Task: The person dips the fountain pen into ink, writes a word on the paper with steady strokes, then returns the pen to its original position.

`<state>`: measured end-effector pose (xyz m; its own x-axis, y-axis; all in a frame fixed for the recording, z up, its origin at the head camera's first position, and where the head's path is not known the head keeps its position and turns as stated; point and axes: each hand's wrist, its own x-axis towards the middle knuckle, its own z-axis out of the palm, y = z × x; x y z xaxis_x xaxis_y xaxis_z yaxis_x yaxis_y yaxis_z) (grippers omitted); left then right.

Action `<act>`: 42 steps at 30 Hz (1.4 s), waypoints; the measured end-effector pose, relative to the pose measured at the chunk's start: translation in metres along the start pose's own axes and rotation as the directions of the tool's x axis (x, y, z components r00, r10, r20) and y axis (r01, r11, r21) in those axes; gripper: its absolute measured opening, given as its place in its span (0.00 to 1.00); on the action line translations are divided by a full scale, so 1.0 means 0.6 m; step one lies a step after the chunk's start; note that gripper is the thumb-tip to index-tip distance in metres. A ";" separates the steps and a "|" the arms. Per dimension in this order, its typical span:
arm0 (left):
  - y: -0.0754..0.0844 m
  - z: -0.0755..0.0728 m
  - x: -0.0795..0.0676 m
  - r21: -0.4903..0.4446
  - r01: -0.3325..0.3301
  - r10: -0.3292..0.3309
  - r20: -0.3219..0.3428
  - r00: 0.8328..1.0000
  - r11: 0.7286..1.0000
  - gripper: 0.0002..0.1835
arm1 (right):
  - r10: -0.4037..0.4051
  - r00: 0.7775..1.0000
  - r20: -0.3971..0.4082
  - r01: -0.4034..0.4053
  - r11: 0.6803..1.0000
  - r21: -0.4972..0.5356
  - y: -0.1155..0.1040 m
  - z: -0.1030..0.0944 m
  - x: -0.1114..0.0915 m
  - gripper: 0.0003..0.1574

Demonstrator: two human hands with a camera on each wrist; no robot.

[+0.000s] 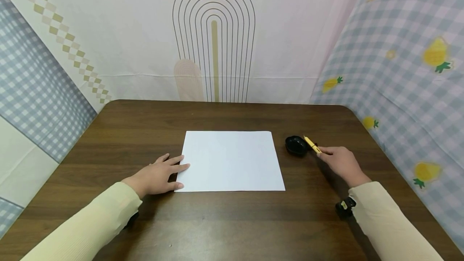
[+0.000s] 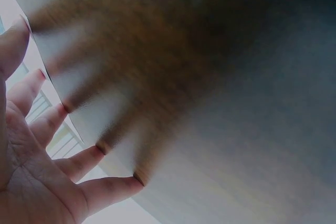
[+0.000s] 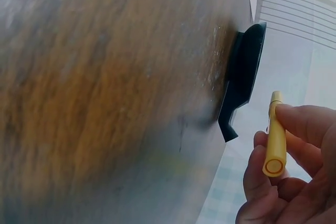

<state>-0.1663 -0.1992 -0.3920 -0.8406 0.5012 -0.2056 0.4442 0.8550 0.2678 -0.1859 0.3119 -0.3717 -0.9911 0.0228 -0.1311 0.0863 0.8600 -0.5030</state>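
Observation:
A white sheet of paper (image 1: 232,162) lies flat on the brown wooden table. My left hand (image 1: 159,175) rests at its left edge with spread fingers, the fingertips on the paper's margin; the left wrist view shows those fingers (image 2: 110,190) spread and straight. To the right of the sheet, my right hand (image 1: 342,163) pinches a yellow pen (image 1: 312,144) between thumb and fingers. The pen (image 3: 275,140) is held above the table, tilted, its narrower end pointing away from me. Beside it sits a small black dish (image 1: 296,145) with a short handle, seen side-on in the right wrist view.
The table (image 1: 224,224) has rounded far corners. Behind it hangs a white cloth (image 1: 137,31) with an arch pattern. Blue-and-white checked cloth (image 1: 406,92) with yellow fruit hangs along the right side, and more checked cloth (image 1: 40,71) along the left.

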 end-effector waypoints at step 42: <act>-0.004 0.003 0.003 0.012 -0.002 0.002 0.001 1.000 1.000 0.33 | -0.036 0.998 -0.056 0.040 0.996 0.076 -0.011 0.009 0.014 0.21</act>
<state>-0.1684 -0.2003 -0.3946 -0.8393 0.5031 -0.2058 0.4499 0.8554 0.2565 -0.1943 0.3037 -0.3739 -0.9977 0.0208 -0.0647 0.0541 0.8188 -0.5715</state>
